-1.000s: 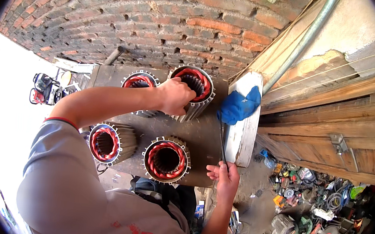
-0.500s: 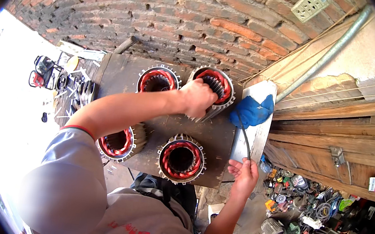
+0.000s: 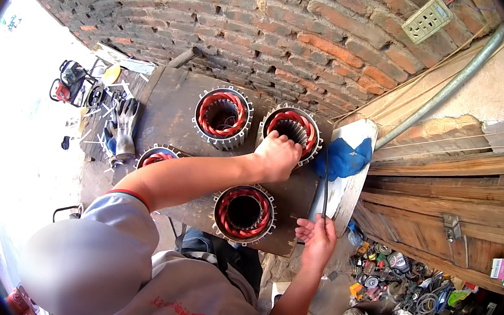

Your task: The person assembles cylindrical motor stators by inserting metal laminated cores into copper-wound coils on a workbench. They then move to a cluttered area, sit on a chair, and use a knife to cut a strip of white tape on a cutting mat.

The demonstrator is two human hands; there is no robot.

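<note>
Stator w/ red windings (image 3: 298, 124), the one under the worker's hand, stands open end up at approx 2 o'clock on the dark bench (image 3: 174, 102), taking mid-bench as the dial's centre & the brick wall (image 3: 247, 39) as 12. Left arm comes in from abt 8 o'clock, elbow bent, forearm slanting up across the bench toward 2. L hand (image 3: 278, 156) is bunched, back up, knuckles over the stator's near rim at its 7 o'clock; fingertips hidden from me, so can't tell if they're pinching the rim, pressed together or on sth inside. Right forearm rises from abt 5 o'clock; R hand (image 3: 319, 232) is off the bench edge at 4, thumb & forefinger pinching a thin black cord (image 3: 326, 191), other fingers loosely curled, pointing to 9. Cord runs up toward 12, its far end beside a blue cloth (image 3: 348, 158) on a white board (image 3: 342, 199) at 3. Three more stators w/ red coils on the bench: one nr 12 (image 3: 222, 130), one at 5 (image 3: 243, 231), one at 9 (image 3: 155, 158), that last partly behind the forearm. Grey work gloves (image 3: 125, 125) lie further out, betw 9 & 10.
</note>
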